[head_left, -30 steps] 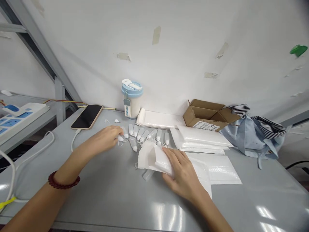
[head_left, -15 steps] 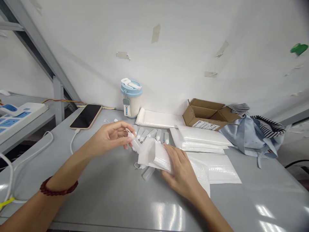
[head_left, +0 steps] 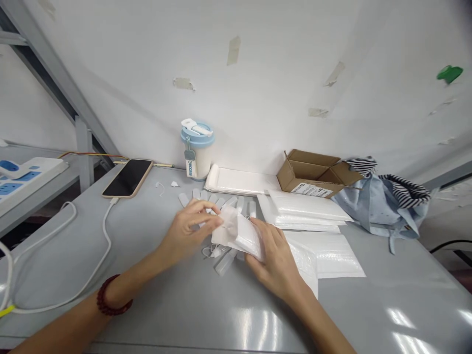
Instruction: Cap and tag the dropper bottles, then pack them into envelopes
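My right hand (head_left: 275,258) is wrapped round a white bubble mailer (head_left: 248,241), its mouth facing left. At that mouth my left hand (head_left: 193,223) has thumb and fingers pinched together; whatever sits between the fingertips is too hidden to make out. Behind and beneath the mailer, several translucent plastic pieces with white ends lie fanned out on the table. One clear piece (head_left: 225,262) shows below the mailer, next to a thin white cord loop (head_left: 210,251). A second flat mailer (head_left: 307,260) lies partly under my right hand and wrist.
A pile of bubble mailers (head_left: 308,209) sits to the right, before an open cardboard box (head_left: 313,177) and a blue cloth bag (head_left: 379,206). A lidded cup (head_left: 201,157) and flat white packets (head_left: 241,181) stand by the wall. At left lies a phone (head_left: 128,178) on a white cable (head_left: 105,246).
My left hand has moved right, bringing a small translucent plastic piece to the mailer's mouth, where that piece is now hidden. My right hand keeps hold of the mailer. The view has shifted slightly.
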A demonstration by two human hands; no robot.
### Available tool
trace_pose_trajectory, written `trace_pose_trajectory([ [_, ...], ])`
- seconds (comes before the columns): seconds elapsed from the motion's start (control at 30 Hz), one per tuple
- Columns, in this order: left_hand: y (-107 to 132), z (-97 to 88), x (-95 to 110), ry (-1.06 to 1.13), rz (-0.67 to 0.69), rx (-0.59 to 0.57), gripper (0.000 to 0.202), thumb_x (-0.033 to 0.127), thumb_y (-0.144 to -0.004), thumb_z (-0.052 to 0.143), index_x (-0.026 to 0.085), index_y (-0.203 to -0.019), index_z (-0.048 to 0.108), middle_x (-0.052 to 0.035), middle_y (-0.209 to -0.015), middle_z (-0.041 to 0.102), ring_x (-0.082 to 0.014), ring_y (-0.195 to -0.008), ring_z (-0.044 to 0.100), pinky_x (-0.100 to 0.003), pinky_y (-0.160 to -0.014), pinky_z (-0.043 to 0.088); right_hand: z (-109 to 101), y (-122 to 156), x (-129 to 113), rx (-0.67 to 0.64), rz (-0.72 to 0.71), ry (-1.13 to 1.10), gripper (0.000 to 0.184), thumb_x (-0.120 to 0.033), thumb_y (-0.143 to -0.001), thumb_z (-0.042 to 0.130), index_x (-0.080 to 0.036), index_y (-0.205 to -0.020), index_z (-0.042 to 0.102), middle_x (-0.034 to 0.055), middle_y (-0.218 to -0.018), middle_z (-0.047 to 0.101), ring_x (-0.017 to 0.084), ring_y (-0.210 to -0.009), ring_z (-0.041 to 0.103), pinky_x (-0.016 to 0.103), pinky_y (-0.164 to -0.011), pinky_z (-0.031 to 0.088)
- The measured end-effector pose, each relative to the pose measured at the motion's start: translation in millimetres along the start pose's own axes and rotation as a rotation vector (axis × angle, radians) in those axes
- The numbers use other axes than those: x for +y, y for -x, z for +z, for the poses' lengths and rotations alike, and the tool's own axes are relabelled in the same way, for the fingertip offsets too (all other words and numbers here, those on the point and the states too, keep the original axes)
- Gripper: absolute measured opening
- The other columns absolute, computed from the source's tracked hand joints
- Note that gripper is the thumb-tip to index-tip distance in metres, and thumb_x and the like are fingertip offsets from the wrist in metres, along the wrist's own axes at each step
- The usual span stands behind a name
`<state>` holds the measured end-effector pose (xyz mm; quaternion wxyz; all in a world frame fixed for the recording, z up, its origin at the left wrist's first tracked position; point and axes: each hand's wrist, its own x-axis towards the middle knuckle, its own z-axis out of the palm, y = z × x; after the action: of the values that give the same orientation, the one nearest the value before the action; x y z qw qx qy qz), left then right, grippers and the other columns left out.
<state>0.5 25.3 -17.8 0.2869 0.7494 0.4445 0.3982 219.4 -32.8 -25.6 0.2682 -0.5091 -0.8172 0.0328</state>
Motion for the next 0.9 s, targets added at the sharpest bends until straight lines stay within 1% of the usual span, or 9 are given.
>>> trace_pose_trajectory([
  [0.1, -10.0, -17.3, -12.8, -0.154, -0.045, 0.025, 0.025, 0.032, -0.088, 0.048, 0.021, -0.081, 0.069, -0.0049, -0.094, 0.066, -0.0204, -0.084, 0.057, -0.028, -0.063, 0.043, -1.3, 0.3, 0.0, 0.0, 0.015, 0.001, 0.057, -0.016, -0.076, 0.049, -0.018, -0.131, 0.035, 0.0132, -0.12, 0.059, 0.031, -0.105, 0.055, 0.048, -0.086, 0.045],
  [0.2, -13.3, -25.7, -24.7, -0.337, -0.011, -0.211, 0.023, 0.018, -0.08, 0.046, 0.02, -0.089, 0.067, -0.006, -0.095, 0.065, -0.0232, -0.09, 0.058, -0.03, -0.07, 0.045, -2.1, 0.5, 0.2, -0.005, 0.028, -0.005, 0.056, -0.016, -0.077, 0.049, -0.018, -0.131, 0.034, 0.0125, -0.12, 0.059, 0.03, -0.105, 0.055, 0.048, -0.086, 0.046],
  [0.3, -6.8, -19.6, -28.3, -0.385, 0.02, -0.348, 0.034, 0.006, -0.074, 0.041, 0.019, -0.094, 0.064, -0.0065, -0.097, 0.06, -0.0218, -0.086, 0.059, -0.031, -0.074, 0.046, -1.9, 0.1, 0.4, -0.008, 0.026, -0.009, 0.057, -0.015, -0.077, 0.049, -0.019, -0.132, 0.034, 0.0121, -0.12, 0.059, 0.03, -0.105, 0.055, 0.047, -0.086, 0.046],
  [0.47, 1.2, -13.6, -25.1, -0.41, 0.039, -0.423, 0.03, 0.004, -0.075, 0.04, 0.019, -0.089, 0.063, -0.0063, -0.091, 0.057, -0.0216, -0.083, 0.058, -0.032, -0.074, 0.046, -0.9, 0.0, 0.6, -0.027, 0.033, -0.005, 0.056, -0.016, -0.077, 0.049, -0.019, -0.131, 0.035, 0.0119, -0.118, 0.059, 0.03, -0.105, 0.055, 0.048, -0.086, 0.046],
  [0.53, -1.3, -21.4, -21.9, -0.361, -0.002, -0.406, 0.024, 0.011, -0.076, 0.046, 0.021, -0.088, 0.064, -0.0046, -0.09, 0.059, -0.0208, -0.079, 0.058, -0.031, -0.072, 0.046, -0.5, 0.2, 0.7, -0.03, 0.036, -0.005, 0.056, -0.016, -0.077, 0.049, -0.019, -0.132, 0.035, 0.0118, -0.118, 0.059, 0.031, -0.104, 0.055, 0.048, -0.086, 0.046],
  [0.6, -5.5, -31.8, -16.2, -0.266, -0.099, -0.332, 0.018, 0.02, -0.076, 0.052, 0.022, -0.088, 0.065, -0.0027, -0.085, 0.062, -0.0206, -0.075, 0.059, -0.03, -0.069, 0.047, 0.0, 0.4, 0.8, -0.03, 0.04, -0.002, 0.057, -0.016, -0.077, 0.049, -0.02, -0.132, 0.034, 0.0118, -0.118, 0.059, 0.031, -0.104, 0.055, 0.048, -0.085, 0.046],
  [0.7, -11.4, -42.7, -3.9, 0.003, -0.239, -0.211, 0.016, 0.03, -0.077, 0.056, 0.022, -0.089, 0.063, -0.0018, -0.086, 0.066, -0.0206, -0.078, 0.062, -0.029, -0.067, 0.049, 0.5, 0.4, 1.3, -0.028, 0.047, 0.007, 0.056, -0.016, -0.077, 0.049, -0.019, -0.131, 0.035, 0.012, -0.117, 0.059, 0.031, -0.104, 0.055, 0.048, -0.085, 0.046],
  [0.83, -13.2, -39.4, 6.2, 0.391, -0.315, -0.156, 0.017, 0.03, -0.074, 0.065, 0.022, -0.087, 0.057, -0.0017, -0.093, 0.067, -0.0188, -0.082, 0.064, -0.029, -0.072, 0.052, 0.6, 0.5, 1.7, -0.024, 0.041, 0.004, 0.056, -0.016, -0.077, 0.049, -0.018, -0.131, 0.035, 0.0123, -0.118, 0.059, 0.03, -0.104, 0.055, 0.048, -0.085, 0.047],
  [0.9, -11.5, -33.0, 4.9, 0.414, -0.338, -0.17, 0.019, 0.031, -0.075, 0.066, 0.021, -0.089, 0.058, -0.0025, -0.094, 0.068, -0.0193, -0.084, 0.065, -0.03, -0.075, 0.052, 0.5, 0.6, 1.6, -0.019, 0.032, -0.002, 0.056, -0.015, -0.077, 0.049, -0.018, -0.131, 0.035, 0.0122, -0.119, 0.059, 0.03, -0.105, 0.055, 0.047, -0.086, 0.046],
])
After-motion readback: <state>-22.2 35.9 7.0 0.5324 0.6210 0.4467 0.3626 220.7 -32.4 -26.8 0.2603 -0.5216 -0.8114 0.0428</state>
